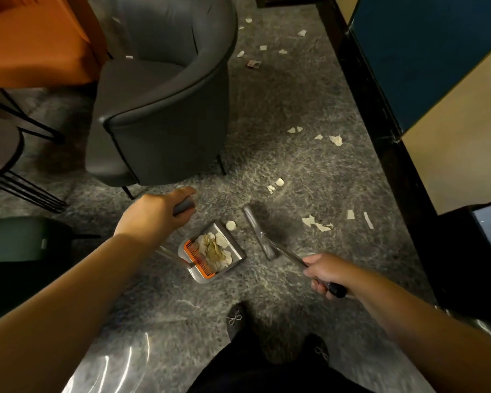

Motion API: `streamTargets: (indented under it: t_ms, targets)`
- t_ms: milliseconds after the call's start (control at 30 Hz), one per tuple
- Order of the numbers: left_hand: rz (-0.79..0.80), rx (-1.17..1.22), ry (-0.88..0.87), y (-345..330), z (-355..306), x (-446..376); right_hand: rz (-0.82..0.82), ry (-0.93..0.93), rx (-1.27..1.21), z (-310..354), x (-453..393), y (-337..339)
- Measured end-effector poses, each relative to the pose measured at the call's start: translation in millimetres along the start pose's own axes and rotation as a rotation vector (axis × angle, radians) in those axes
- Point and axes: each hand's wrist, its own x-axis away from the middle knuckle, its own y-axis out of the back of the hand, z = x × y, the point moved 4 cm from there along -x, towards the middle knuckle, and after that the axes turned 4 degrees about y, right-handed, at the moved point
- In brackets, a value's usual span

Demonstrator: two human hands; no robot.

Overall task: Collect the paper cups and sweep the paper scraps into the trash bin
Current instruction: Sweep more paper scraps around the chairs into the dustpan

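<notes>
Beside the dustpan (214, 255), the broom (260, 231) head points away.

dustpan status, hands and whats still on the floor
Left hand grips dustpan handle; right hand grips broom. Dustpan holds scraps. Round scrap at its lip, loose scraps right. Grey chair close ahead.

No legible text, labels, brands or numbers. Small pale mark on dark green object (43, 244), possibly a label; unreadable.

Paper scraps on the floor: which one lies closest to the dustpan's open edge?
The round white scrap, just beyond the dustpan lip; the others lie farther off.
</notes>
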Motion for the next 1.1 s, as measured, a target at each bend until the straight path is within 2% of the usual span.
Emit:
streamTargets:
  t_ms: [200, 300, 467, 600, 833, 1100]
  targets:
    - [-0.039, 0.024, -0.042, 3.3, 31.7, -31.2, 0.051, -0.018, 0.158, 35.4, -22.7, -28.2]
    - [-0.028, 0.034, -0.041, 5.0, 41.4, -42.2, 0.092, -0.047, 0.153, 47.9, -30.5, -39.4]
    - [-0.083, 0.037, -0.141, 12.1, 39.8, -46.0, 0.138, -0.077, 0.124, 52.3, -33.4, -51.8]
    - [-0.106, 0.043, -0.137, 15.2, 42.0, -42.6, 0.162, -0.063, 0.070, 48.0, -23.1, -51.0]
    - [0.017, 0.088, -0.165, 12.7, 19.5, -50.0, 0.099, -0.078, -0.072, 28.4, 0.7, -23.9]
    - [0.080, 0.102, -0.210, 0.1, -45.6, -88.0, -0.012, -0.098, -0.227, -11.6, 8.1, 39.8]
